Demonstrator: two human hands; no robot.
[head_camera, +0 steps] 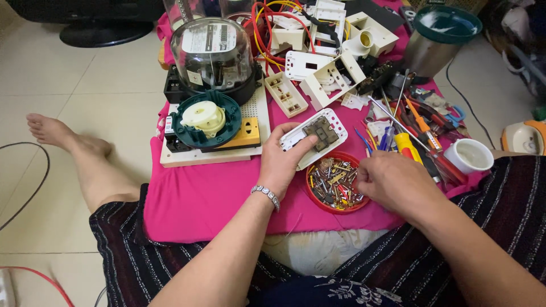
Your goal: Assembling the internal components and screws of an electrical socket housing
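Our left hand (280, 165) grips the white plastic switch plate (314, 136); our right hand (392, 181) (fingers curled, maybe pinching something) picks in the red screw dish (335, 183); no screw fitted yet.

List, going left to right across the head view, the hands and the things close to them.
Green dial part → left hand, holding white switch plate → red dish of screws → right hand → white cup.

- I see a home floor used as a repair spot: cream floor tiles (102, 74) at nine o'clock.
- Pink cloth (210, 199) centre; screwdrivers (418, 133) at three; steel pot (435, 42) at one.
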